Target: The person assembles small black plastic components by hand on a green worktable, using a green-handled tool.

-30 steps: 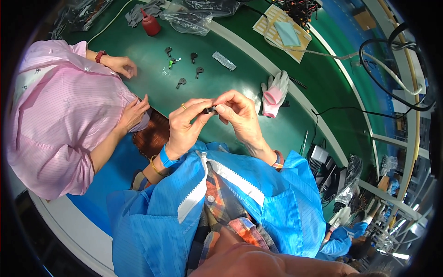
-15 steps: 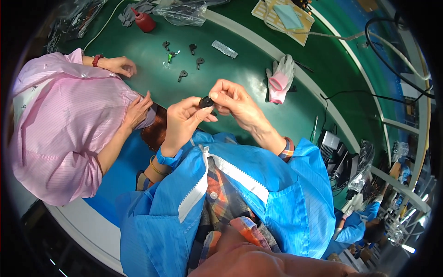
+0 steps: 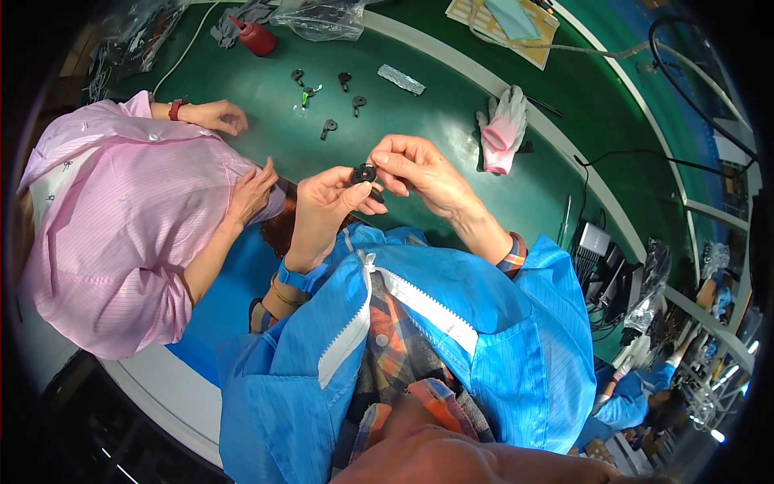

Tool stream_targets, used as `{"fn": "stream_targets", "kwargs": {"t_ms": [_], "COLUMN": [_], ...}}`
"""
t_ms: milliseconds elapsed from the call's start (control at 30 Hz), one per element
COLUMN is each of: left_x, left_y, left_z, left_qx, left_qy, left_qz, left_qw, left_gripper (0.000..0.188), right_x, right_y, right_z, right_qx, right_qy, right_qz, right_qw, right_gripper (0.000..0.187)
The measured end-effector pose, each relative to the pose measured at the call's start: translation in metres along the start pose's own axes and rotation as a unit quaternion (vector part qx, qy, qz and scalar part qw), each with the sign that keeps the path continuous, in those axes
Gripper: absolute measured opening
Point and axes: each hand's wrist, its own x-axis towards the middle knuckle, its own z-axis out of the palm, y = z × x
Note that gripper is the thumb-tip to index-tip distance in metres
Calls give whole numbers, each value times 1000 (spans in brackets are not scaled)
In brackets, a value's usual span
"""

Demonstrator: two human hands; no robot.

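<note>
Over the near edge of the green table, a black earbud-shaped part [image 3: 364, 174] with a round head and short stem is pinched between the thumb and fingers of my left hand [image 3: 324, 208]. A small reddish spot shows in the middle of its round face. My right hand [image 3: 426, 176] is closed in a pinch, thumb and forefinger tips at the part's upper right rim. Whatever lies between those tips is too small to make out. Several similar black earbud-shaped pieces [image 3: 329, 129] lie farther off on the table, one beside a bright green bit [image 3: 306, 98].
A person in a pink striped top [image 3: 121, 234] sits close on my left, hands at the table. Farther back are a red squeeze bottle [image 3: 256, 39], plastic bags [image 3: 322, 18] and a silvery strip [image 3: 401, 79]. Pink-white gloves [image 3: 502, 133] and black devices [image 3: 609, 278] lie rightward.
The black part has turned, so its round face with the reddish spot now shows. My right fingertips have shifted to its upper rim. The whole view has moved slightly.
</note>
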Motion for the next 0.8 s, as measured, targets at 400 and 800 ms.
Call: {"fn": "stream_targets", "kwargs": {"t_ms": [400,800], "left_x": [-7,-1], "left_y": [1,8], "left_z": [6,6], "left_qx": [185,258], "left_qy": [43,10], "left_qz": [128,193], "left_qw": [973,947], "left_gripper": [14,17], "right_x": [-14,-7], "right_y": [-7,-38], "right_z": [13,5], "right_qx": [-502,-625], "right_qy": [51,-67], "right_qz": [-267,-300], "right_qw": [821,718], "right_gripper": [7,14]}}
